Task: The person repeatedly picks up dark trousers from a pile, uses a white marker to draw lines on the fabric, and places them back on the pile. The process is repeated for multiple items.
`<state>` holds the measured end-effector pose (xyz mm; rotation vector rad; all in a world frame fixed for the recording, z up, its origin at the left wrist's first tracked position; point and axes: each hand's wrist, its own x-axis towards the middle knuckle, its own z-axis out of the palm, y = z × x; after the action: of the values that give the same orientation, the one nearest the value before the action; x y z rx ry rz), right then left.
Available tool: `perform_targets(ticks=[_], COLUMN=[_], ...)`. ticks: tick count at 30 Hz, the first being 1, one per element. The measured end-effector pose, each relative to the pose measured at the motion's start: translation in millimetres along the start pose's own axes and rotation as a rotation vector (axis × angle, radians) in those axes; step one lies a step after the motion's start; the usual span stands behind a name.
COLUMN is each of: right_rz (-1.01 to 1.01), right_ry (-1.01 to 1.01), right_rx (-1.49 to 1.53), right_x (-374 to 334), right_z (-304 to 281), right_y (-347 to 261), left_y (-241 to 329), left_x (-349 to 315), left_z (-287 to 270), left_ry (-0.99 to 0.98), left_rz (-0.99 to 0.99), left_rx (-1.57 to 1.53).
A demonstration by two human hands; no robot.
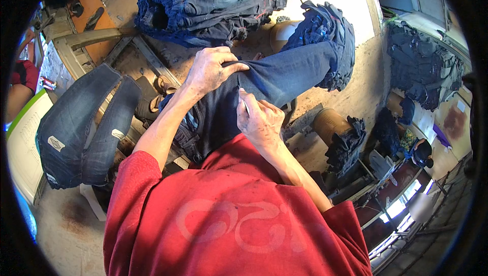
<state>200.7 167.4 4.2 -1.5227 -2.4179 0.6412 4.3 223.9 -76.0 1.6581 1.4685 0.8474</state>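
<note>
Dark blue denim jeans (pixel 290 72) lie stretched in front of me, one leg reaching toward the upper right. My left hand (pixel 211 70) is closed, pinching a fold of the denim between thumb and fingers. Just below it on the right, my right hand (pixel 262 122) is closed around a small, thin tool whose kind I cannot make out. The tip of that tool is at the cloth, close to the pinched fold. Other parts of the jeans bunch up near my lap, partly hidden by my left forearm.
A large heap of denim (pixel 213 9) lies ahead. Faded jeans (pixel 76 128) hang over a support at left, beside a white plastic chair (pixel 28 143). Dark garments (pixel 424 65) are piled at right. A brown cylinder (pixel 329 126) carries more cloth. Other people are at both sides.
</note>
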Motion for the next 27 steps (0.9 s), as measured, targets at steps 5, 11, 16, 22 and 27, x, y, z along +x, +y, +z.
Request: perform_targets(ticks=[5, 11, 16, 22, 27], right_rz=[-0.034, 0.018, 0.075, 0.003, 0.167], right_ry=[0.034, -0.039, -0.074, -0.059, -0.05], right_rx=[0.009, -0.006, 0.017, -0.016, 0.172], right_x=[-6.7, -1.7, -7.5, -3.2, -10.9], right_z=[-8.1, -0.2, -4.4, -2.7, -16.0], right_y=[-1.3, 0.5, -2.9, -3.5, -1.0], left_y=[0.2, -1.4, -0.6, -4.3, 4.1], left_x=[0.4, -1.2, 0.1, -3.2, 2.1], left_z=[0.8, 1.0, 0.2, 2.0, -7.4], left_ry=[0.012, 0.005, -0.025, -0.026, -0.086], left_rz=[-0.011, -0.009, -0.047, -0.036, -0.047], left_rx=[-0.027, -0.023, -0.03, -0.019, 0.018])
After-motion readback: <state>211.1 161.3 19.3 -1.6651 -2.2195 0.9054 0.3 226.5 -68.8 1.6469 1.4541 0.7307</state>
